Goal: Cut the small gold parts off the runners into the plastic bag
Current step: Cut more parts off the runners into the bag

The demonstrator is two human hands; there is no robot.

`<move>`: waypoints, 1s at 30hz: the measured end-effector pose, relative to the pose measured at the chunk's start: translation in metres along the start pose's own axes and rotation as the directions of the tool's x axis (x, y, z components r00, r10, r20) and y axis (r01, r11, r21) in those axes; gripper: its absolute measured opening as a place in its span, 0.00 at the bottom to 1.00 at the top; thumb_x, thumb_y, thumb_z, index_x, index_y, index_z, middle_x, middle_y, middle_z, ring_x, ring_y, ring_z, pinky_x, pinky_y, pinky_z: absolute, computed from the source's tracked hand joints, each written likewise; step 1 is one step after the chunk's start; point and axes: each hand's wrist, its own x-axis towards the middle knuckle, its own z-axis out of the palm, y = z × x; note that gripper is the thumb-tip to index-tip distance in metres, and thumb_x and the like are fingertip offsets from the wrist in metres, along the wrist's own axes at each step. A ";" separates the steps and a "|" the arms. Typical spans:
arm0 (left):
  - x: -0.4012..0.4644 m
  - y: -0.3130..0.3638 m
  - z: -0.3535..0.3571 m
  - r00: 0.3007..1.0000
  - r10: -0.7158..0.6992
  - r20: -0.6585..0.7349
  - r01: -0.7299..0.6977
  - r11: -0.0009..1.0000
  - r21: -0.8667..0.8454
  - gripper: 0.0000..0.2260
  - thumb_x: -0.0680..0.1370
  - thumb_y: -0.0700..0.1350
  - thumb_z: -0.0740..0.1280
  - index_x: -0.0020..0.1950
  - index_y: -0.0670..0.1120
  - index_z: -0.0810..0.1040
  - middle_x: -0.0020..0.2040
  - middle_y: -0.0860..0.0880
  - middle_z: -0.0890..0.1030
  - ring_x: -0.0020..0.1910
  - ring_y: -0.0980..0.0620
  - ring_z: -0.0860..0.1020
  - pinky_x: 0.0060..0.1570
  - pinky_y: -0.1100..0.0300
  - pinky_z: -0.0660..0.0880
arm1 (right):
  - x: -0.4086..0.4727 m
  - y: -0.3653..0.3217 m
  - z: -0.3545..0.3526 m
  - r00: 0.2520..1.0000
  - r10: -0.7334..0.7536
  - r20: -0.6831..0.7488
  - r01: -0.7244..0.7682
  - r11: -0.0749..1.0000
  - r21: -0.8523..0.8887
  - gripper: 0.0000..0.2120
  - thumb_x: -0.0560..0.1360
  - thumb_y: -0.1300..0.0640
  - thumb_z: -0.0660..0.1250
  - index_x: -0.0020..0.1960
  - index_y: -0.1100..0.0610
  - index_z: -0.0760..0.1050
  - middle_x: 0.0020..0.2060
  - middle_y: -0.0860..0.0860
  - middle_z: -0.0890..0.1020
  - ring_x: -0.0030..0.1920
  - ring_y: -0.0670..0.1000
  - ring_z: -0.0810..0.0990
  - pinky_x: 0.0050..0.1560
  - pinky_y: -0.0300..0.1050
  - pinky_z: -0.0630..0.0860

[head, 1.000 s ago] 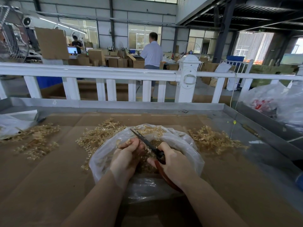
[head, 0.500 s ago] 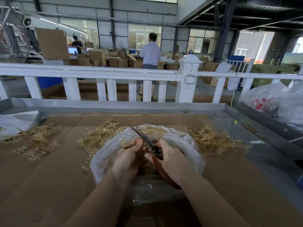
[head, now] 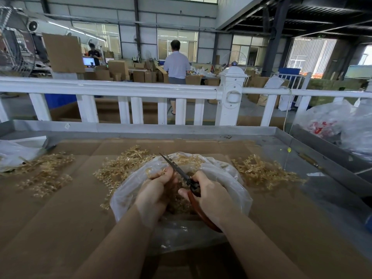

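Scissors closed over the open bag, little changed from a moment ago

The right hand [head: 211, 195] still grips the scissors [head: 182, 175], blades together now, long axis running from the handle up-left to the tip. The left hand [head: 156, 190] stays curled, pinching a gold runner [head: 150, 171] over the plastic bag [head: 231, 178] on the cardboard [head: 60, 214].

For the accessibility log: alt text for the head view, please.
Over an open plastic bag, the right hand grips red-handled scissors while the left hand holds a gold runner at the blades. Gold runner piles lie on the cardboard-covered table.
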 end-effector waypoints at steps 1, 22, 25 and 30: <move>0.000 0.000 0.000 1.000 -0.003 0.001 0.003 1.000 0.008 0.06 0.76 0.37 0.68 0.52 0.38 0.79 0.48 0.43 0.82 0.51 0.47 0.80 0.62 0.50 0.74 | 0.000 0.000 0.001 1.000 0.001 -0.002 -0.001 1.000 0.007 0.13 0.75 0.40 0.64 0.50 0.48 0.65 0.39 0.44 0.77 0.39 0.44 0.76 0.38 0.36 0.71; 0.000 0.002 -0.003 1.000 -0.008 -0.012 0.010 0.983 0.185 0.03 0.77 0.38 0.67 0.44 0.40 0.79 0.37 0.45 0.82 0.38 0.47 0.81 0.39 0.54 0.76 | 0.003 -0.001 0.000 0.999 0.045 0.030 -0.046 0.998 0.048 0.13 0.75 0.39 0.64 0.49 0.47 0.66 0.36 0.41 0.74 0.37 0.39 0.73 0.33 0.31 0.64; -0.002 0.003 -0.002 1.000 -0.011 -0.018 0.014 0.979 0.201 0.07 0.77 0.39 0.68 0.52 0.38 0.79 0.47 0.41 0.83 0.48 0.43 0.82 0.43 0.51 0.77 | 0.004 -0.001 0.000 0.997 0.054 0.047 -0.057 0.996 0.071 0.13 0.75 0.39 0.64 0.49 0.46 0.66 0.36 0.40 0.73 0.37 0.38 0.72 0.34 0.31 0.64; -0.006 0.002 0.001 1.000 -0.014 -0.020 0.018 0.983 0.183 0.09 0.77 0.38 0.68 0.55 0.36 0.78 0.52 0.38 0.82 0.53 0.40 0.81 0.45 0.51 0.77 | 0.004 -0.001 -0.001 0.995 0.072 0.069 -0.078 0.992 0.102 0.13 0.75 0.39 0.65 0.49 0.47 0.67 0.37 0.42 0.75 0.38 0.39 0.74 0.36 0.31 0.66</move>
